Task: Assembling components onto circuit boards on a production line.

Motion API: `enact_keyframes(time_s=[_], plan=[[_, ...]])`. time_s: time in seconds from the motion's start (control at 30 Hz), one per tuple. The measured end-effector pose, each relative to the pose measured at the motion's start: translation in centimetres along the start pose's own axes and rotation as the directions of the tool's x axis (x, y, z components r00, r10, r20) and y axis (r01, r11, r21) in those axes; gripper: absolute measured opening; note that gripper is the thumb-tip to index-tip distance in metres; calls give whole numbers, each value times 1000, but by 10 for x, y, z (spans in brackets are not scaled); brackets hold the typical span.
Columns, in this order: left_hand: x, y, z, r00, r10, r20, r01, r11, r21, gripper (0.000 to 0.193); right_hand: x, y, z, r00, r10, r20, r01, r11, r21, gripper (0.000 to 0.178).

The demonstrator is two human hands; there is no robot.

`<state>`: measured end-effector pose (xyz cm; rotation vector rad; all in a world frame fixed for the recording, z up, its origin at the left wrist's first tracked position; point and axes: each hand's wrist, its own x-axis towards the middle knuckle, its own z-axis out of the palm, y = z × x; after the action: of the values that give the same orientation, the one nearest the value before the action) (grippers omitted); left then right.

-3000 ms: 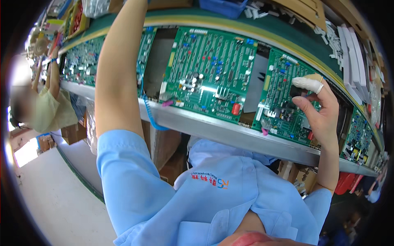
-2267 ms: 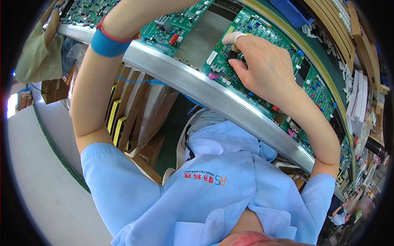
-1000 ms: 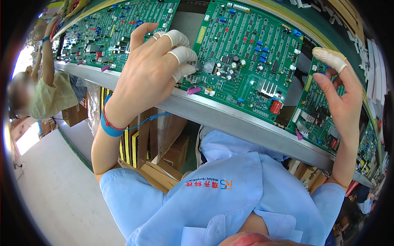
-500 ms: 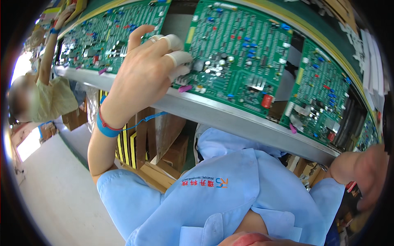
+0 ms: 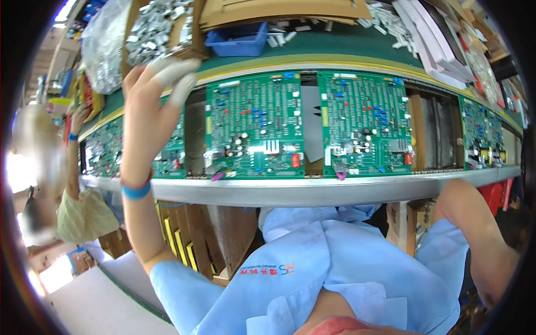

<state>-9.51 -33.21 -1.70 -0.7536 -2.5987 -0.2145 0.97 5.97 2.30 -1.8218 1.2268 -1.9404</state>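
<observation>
Hanging over a green board (image 5: 171,151), the left hand (image 5: 149,106) (can't tell if holding anything) could bump it by dipping; right hand unseen.

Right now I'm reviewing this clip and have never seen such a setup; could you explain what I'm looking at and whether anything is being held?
There is no machine arm here: a person works with their own two hands. The view looks down from the left one of two fisheye cameras worn on the head, so straight edges bend near the rim.

Green circuit boards lie in a row behind a metal rail. Beyond them, a green surface bears a blue bin and a cardboard box of small grey parts.

The left hand, blurred, with white finger covers, appears near that box; I see nothing held. The right forearm bends toward the lower right, where its hand is too dim to make out.
</observation>
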Motion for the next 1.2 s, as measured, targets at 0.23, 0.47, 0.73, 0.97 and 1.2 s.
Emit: enact_keyframes(time_s=[0.23,0.47,0.73,0.97,1.2], plan=[[66,-33,68,996,-60,-66,53,992,-111,19,3,15,-16,928,-216,304,167,969,180,22],[157,-33,142,965,-241,-100,229,967,-116,31,18,-29,-34,750,-183,636,39,971,235,20],[235,-20,205,958,-236,-165,208,964,-168,29,45,50,-260,724,257,-640,-641,593,-487,40],[253,-6,198,984,-149,-99,132,979,-158,20,66,168,-415,464,399,-791,-793,-211,-571,54],[263,-9,201,989,-70,-127,34,963,-269,25,61,258,-502,610,512,-605,-657,-99,-747,42]])
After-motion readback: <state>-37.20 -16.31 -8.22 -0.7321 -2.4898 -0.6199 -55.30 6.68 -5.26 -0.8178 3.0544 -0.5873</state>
